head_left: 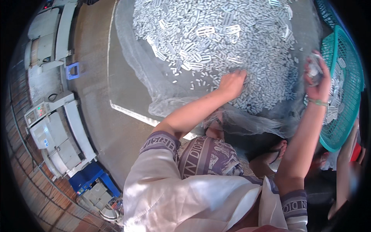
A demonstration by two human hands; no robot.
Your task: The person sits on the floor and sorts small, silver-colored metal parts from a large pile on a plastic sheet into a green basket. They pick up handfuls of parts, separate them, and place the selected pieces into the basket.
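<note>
A broad heap of small silvery metal pieces (266, 83) covers a sheet of thin mesh on the floor. Among them lie larger slotted metal plates (205, 31), which look like buckles. My left hand (232, 84) rests at the near side of the heap, fingers curled down into the small pieces; what they hold, if anything, is hidden. Off to the right, my right hand (320, 79) is raised beside a teal plastic basket (330, 141), its fingers closed around a few shiny metal pieces (315, 69). Similar slotted metal pieces (335, 91) lie inside that basket.
The translucent mesh (166, 104) bunches up around the heap's near and left sides. Grey machines (58, 135) line the left wall, with a blue one (91, 178) below them. A small purple stool (72, 71) stands near them. Another person's arm (346, 166) shows at the right edge.
</note>
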